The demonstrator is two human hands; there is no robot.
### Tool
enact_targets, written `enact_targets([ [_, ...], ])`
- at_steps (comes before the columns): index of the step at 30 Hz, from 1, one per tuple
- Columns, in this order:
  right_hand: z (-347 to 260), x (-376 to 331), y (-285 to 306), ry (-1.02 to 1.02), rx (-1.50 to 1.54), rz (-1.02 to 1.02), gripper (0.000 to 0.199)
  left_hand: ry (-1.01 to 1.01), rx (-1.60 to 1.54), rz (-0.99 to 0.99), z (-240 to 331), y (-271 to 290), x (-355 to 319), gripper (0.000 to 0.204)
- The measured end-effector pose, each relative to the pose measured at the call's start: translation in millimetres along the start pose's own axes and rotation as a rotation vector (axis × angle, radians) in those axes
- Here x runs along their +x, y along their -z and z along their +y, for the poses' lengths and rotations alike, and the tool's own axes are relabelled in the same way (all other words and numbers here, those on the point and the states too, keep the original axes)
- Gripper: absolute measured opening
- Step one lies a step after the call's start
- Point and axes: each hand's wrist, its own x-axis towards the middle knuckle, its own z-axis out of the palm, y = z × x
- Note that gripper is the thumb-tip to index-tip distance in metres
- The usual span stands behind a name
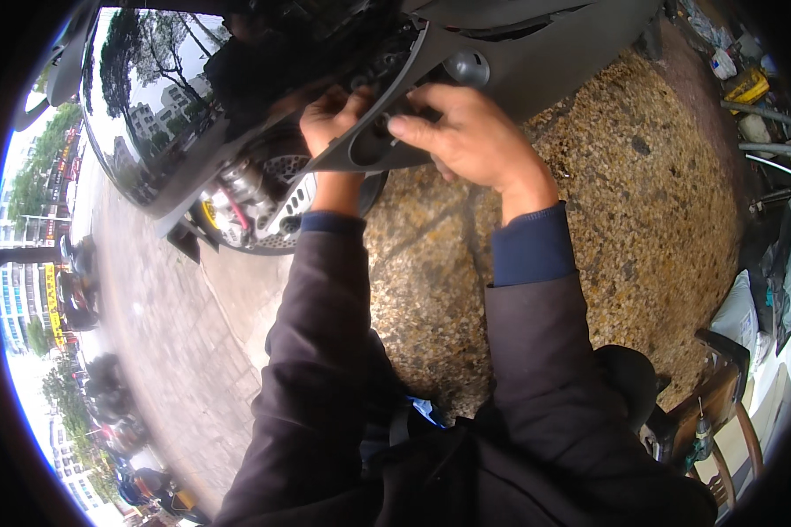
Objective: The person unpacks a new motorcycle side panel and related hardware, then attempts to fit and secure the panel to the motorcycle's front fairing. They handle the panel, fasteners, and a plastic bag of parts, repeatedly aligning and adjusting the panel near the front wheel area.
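A dark grey plastic panel (536,70) of a black scooter stretches across the top of the view, with a curved edge strip and round openings. My right hand (475,136) is closed around this strip, its thumb on the near face beside a round opening and other fingers partly hidden. On the strip's far side is my left hand (332,121), its fingers bent toward the dark inside of the bodywork. Those fingertips are partly covered, so what they pinch is unclear. A silver round fitting (468,68) sits in the panel just above my right hand.
Below the bodywork stand the front wheel's brake disc (286,167) and a silver fork part (246,184). Glossy black bodywork (149,114) curves at left. Pebbled ground (642,202) lies at right, with a wooden chair (712,395) and clutter along the edge. Parked vehicles line the paved left side.
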Motion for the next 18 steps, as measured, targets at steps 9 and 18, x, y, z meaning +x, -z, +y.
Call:
enact_targets([
  [9, 9, 3, 0, 0.087, 0.003, 0.002, 0.043, -0.115, 0.11, 0.113, -11, -4, 8, 0.014],
  [18, 14, 7, 2, 0.033, 0.059, -0.082, 0.034, -0.131, 0.173, 0.112, -7, -2, 4, 0.018],
])
